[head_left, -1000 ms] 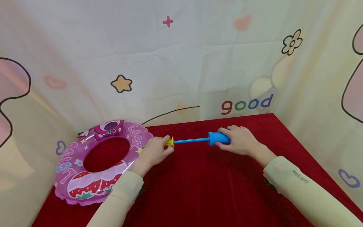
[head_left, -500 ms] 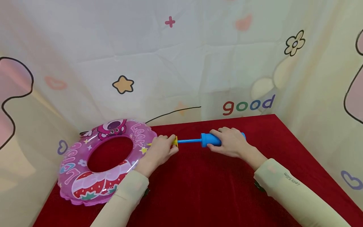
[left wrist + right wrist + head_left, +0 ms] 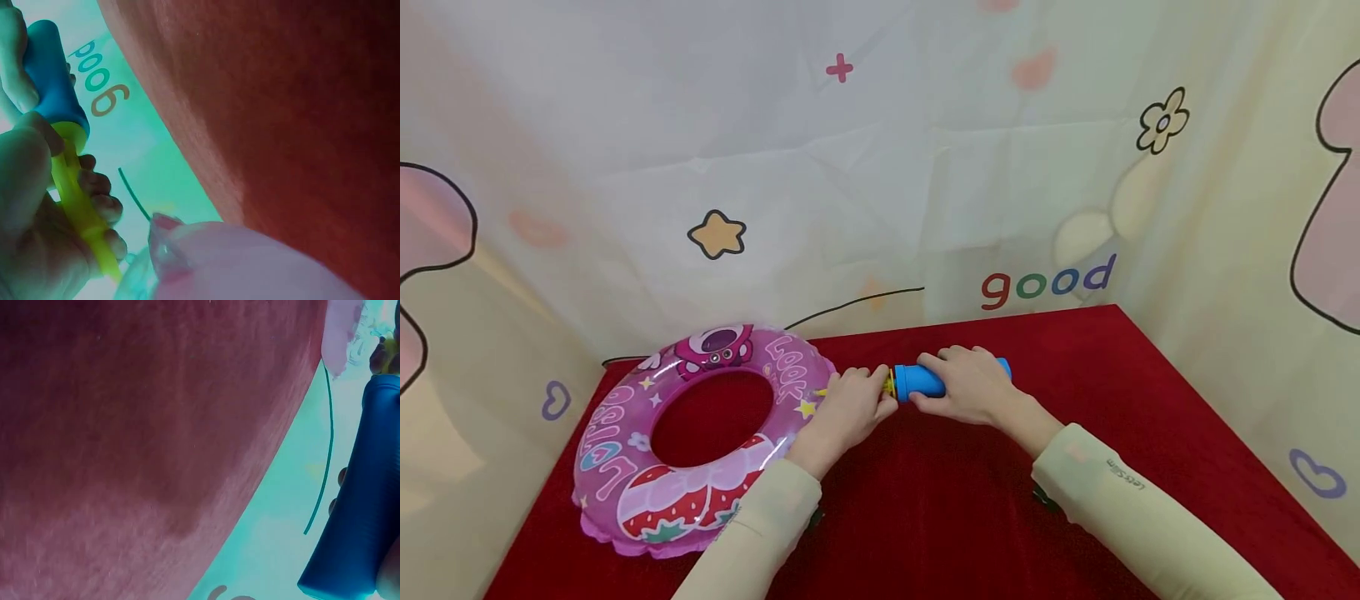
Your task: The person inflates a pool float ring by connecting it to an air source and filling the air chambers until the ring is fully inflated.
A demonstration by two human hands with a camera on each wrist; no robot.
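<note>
A blue and yellow hand pump (image 3: 917, 382) is held level between both hands, over the red cloth. My left hand (image 3: 850, 404) grips its yellow end (image 3: 78, 206), fingers curled round it; the thin yellow tip points at the swim ring. My right hand (image 3: 970, 387) grips the blue barrel (image 3: 359, 494), whose far end shows past the fingers. Barrel and yellow end now meet, with no blue rod visible between them. Just left of the left hand lies the pink inflated swim ring (image 3: 602, 454), printed with a bear and strawberries; the left forearm covers part of its right edge.
Red cloth (image 3: 940, 508) covers the table. Behind and at both sides hangs a pale printed curtain (image 3: 880, 192) with a star, a flower and the word "good". The swim ring takes up the table's left side.
My right hand has moved left with the blue barrel, closing over the rod that showed before. The left hand has shifted slightly right, and the head view has shifted a little.
</note>
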